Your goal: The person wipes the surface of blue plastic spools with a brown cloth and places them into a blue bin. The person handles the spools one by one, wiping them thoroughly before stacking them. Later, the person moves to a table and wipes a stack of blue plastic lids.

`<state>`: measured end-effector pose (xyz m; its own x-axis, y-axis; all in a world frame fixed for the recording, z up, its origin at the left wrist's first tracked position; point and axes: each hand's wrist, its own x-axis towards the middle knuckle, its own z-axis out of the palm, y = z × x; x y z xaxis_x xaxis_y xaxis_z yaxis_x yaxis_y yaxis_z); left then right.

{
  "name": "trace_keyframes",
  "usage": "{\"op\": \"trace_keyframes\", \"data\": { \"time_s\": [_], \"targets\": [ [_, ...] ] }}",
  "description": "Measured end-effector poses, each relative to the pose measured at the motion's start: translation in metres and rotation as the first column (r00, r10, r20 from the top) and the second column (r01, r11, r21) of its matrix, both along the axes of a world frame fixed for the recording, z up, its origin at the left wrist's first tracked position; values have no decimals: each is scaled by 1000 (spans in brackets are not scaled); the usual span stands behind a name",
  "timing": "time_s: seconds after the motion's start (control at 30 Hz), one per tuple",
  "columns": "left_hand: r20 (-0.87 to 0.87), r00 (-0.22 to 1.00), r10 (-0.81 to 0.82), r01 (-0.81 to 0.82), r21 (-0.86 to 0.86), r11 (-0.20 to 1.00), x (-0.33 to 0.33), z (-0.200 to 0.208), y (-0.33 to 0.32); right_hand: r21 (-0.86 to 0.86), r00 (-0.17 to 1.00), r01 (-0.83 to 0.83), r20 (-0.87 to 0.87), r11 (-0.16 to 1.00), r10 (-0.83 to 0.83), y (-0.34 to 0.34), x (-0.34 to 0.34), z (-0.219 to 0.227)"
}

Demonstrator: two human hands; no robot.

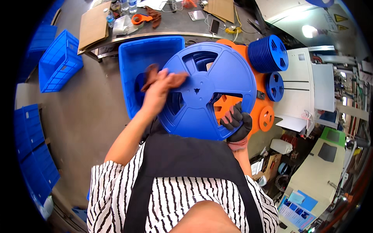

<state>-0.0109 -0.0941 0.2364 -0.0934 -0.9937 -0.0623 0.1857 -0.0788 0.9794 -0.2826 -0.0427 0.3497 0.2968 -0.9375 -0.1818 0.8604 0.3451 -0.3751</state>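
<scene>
A large blue plastic reel (232,73) with cut-out windows is held up in front of my chest. Behind its windows more blue rims show, so several reels may be stacked together. My right hand (239,122), in a dark grey and pink glove, grips the reel's lower right rim, its fingers curled through a window. A brown cloth (176,80) is bunched in my bare left hand (156,93), which is closed on it at the reel's left side. The cloth lies against or just over the reel's face; contact is hard to tell.
Behind the reel stands a blue bin (151,40) with a dark blue round thing partly hidden inside. An orange surface (254,81) at right carries stacked blue reels (278,53), a smaller blue reel (275,86) and an orange reel (266,118). A cluttered workbench (175,27) spans the far side.
</scene>
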Motion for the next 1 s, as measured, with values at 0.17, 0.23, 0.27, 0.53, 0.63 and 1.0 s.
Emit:
{"op": "trace_keyframes", "data": {
  "time_s": [0.17, 0.23, 0.27, 0.53, 0.63, 1.0],
  "targets": [
    [520, 842, 144, 5, -275, 961, 64, -13, 36, 53, 971, 220, -103, 974, -214, -7, -9, 1],
    [609, 783, 124, 120, -343, 932, 65, 18, 44, 19, 983, 185, -10, 983, -185, -15, -7, 4],
    [684, 729, 38, 247, -315, 916, 63, 40, 48, 22, 986, 169, 8, 985, -169, -20, -5, 8],
    [919, 387, 74, 577, -304, 758, 42, 30, 52, 12, 997, 3, -78, 1000, -2, -58, 4, 17],
    [825, 565, 16, 504, -360, 785, 55, 34, 52, -38, 962, -107, -255, 994, 94, -77, 16, 33],
    [-466, 843, 270, -60, 417, 907, 110, 3, 99, 89, 786, 131, -616, 987, -49, -61, -1, 16]
  ]
}}
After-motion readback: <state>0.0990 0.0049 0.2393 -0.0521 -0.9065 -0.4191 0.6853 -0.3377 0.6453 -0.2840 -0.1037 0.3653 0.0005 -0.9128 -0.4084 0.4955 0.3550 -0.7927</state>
